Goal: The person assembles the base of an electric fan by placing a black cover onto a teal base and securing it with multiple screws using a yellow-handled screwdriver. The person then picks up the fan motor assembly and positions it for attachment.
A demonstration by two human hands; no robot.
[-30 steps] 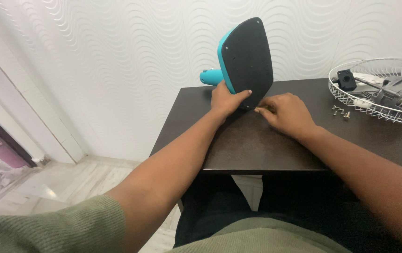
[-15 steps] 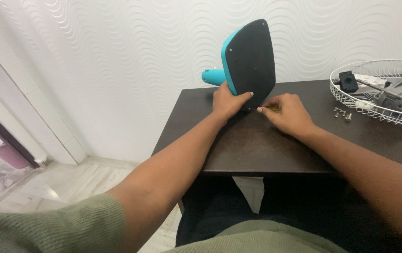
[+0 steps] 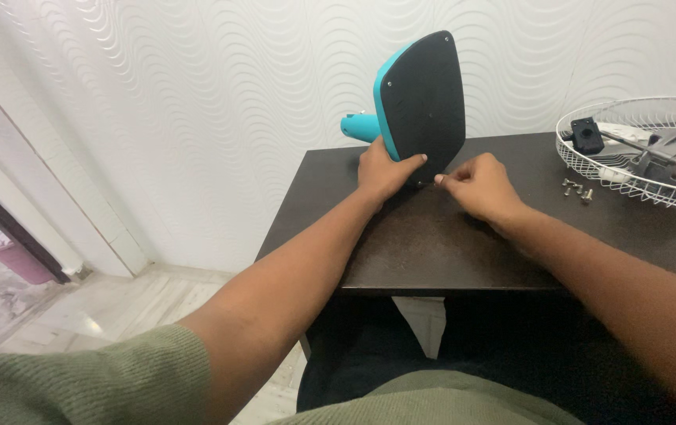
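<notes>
A teal fan base with a flat black underside [image 3: 424, 102] stands on edge on the dark table [image 3: 432, 236], its underside facing me. My left hand [image 3: 385, 167] grips its lower left edge, thumb on the black plate. Beside the plate's bottom corner, my right hand [image 3: 479, 185] has its fingertips pinched together on something small, too tiny to make out.
A white wire fan guard [image 3: 637, 149] lies at the table's right, holding grey and black fan parts [image 3: 672, 153]. A few loose screws [image 3: 575, 189] lie in front of it. A patterned white wall stands behind; a pink bucket [image 3: 7, 256] sits on the floor far left.
My right hand has lifted slightly off the table and drawn its pinched fingertips up to the plate's bottom corner. The base has tipped a little more upright.
</notes>
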